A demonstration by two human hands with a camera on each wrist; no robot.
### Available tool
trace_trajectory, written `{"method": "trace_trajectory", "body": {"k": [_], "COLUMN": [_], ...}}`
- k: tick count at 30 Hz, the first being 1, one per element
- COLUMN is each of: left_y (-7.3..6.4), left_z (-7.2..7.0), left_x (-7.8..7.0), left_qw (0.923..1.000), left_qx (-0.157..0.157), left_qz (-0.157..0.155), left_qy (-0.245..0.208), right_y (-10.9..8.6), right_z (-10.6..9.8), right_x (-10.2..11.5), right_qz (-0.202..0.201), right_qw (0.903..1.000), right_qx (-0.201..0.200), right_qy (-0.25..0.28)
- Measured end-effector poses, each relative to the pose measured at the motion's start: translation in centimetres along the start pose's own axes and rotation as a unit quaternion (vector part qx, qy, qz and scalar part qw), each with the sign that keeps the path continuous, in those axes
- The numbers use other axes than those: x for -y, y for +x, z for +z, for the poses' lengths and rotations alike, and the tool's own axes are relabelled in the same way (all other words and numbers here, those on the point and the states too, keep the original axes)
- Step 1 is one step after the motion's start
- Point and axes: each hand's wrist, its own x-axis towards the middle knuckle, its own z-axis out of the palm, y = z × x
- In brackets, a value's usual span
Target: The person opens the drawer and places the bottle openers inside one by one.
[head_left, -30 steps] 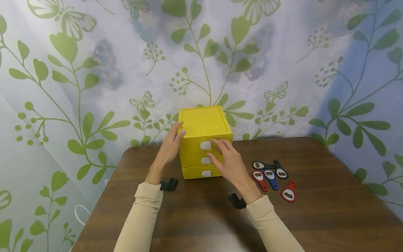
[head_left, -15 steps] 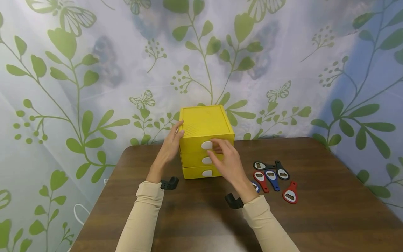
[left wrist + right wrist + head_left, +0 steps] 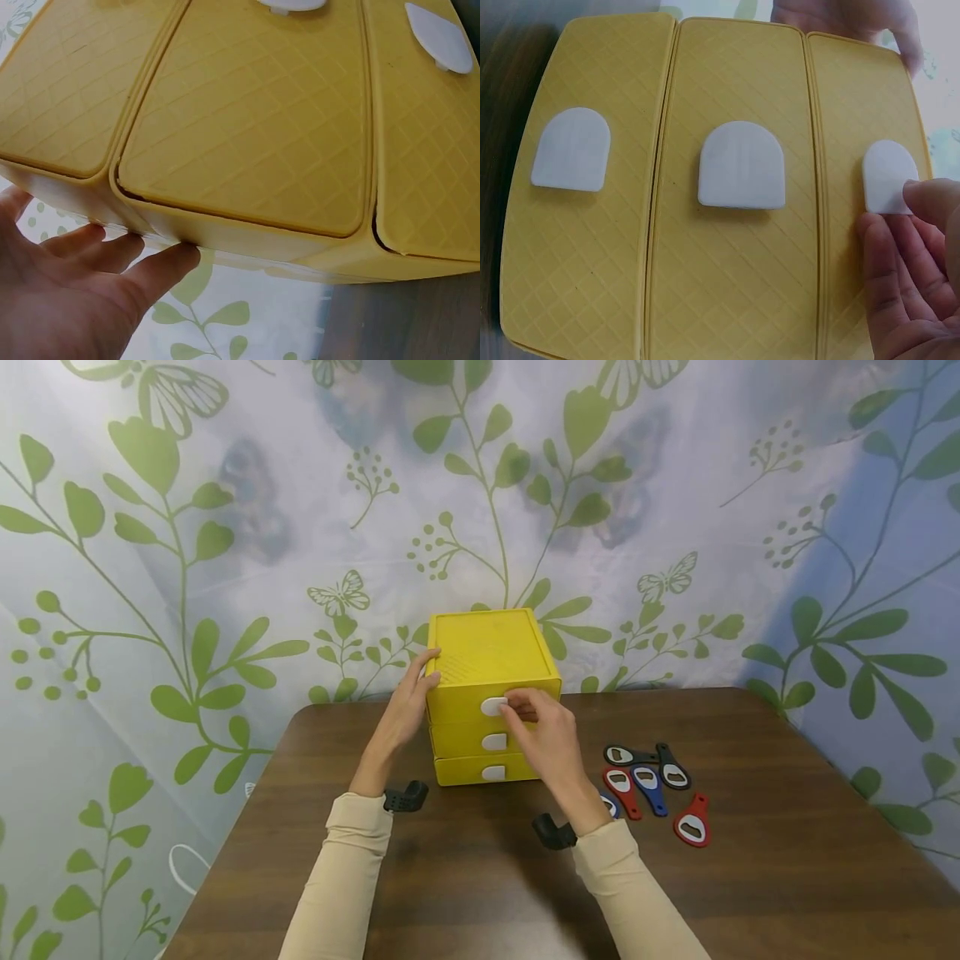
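Observation:
A yellow three-drawer box (image 3: 491, 647) stands on the table, its drawers looking shut and each fronted by a white handle. My right hand (image 3: 553, 739) pinches the top drawer's handle (image 3: 885, 172), thumb on its face and fingers at its edge. My left hand (image 3: 402, 714) rests against the box's left side near the top. In the left wrist view, the fingertips (image 3: 180, 259) touch that side wall with the fingers fairly straight. The middle handle (image 3: 742, 165) and bottom handle (image 3: 571, 150) are untouched.
Several bottle openers lie right of the box: black ones (image 3: 673, 768), red ones (image 3: 692, 822) and blue ones (image 3: 649, 789), one blue partly hidden by my right wrist. A patterned cloth (image 3: 300, 527) hangs behind the brown table (image 3: 465, 877).
My right thumb and fingers have come together on the top handle after being spread beside it. The left hand stays against the box. The head view has shifted slightly.

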Motion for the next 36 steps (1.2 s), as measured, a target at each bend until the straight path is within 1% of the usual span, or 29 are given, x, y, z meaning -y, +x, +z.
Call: {"method": "trace_trajectory", "body": {"k": [6, 10, 21, 26, 31, 36], "left_y": [-0.04, 0.02, -0.45, -0.67, -0.60, -0.48], "left_z": [-0.03, 0.21, 0.57, 0.59, 0.51, 0.33], "left_x": [-0.02, 0.16, 0.25, 0.61, 0.45, 0.39], "left_qw": [0.9995, 0.9994, 0.9991, 0.9988, 0.9987, 0.9969], "left_qx": [0.010, 0.011, -0.007, -0.006, -0.003, 0.010], "left_qz": [0.005, 0.001, -0.007, -0.009, -0.009, -0.019], "left_qy": [-0.028, -0.034, -0.042, -0.047, -0.051, -0.076], "right_y": [0.07, -0.05, -0.14, -0.37, -0.22, -0.04], "right_z": [0.40, 0.42, 0.70, 0.73, 0.58, 0.45], "right_x": [-0.45, -0.65, -0.76, -0.86, -0.89, -0.88], "right_qz": [0.009, 0.015, 0.020, 0.020, 0.008, 0.009], "right_qw": [0.9998, 0.9996, 0.9996, 0.9997, 0.9998, 0.9999], "right_qx": [-0.014, -0.021, -0.021, -0.016, -0.017, -0.012], "right_qy": [0.009, 0.007, 0.005, 0.005, 0.004, 0.000]}}
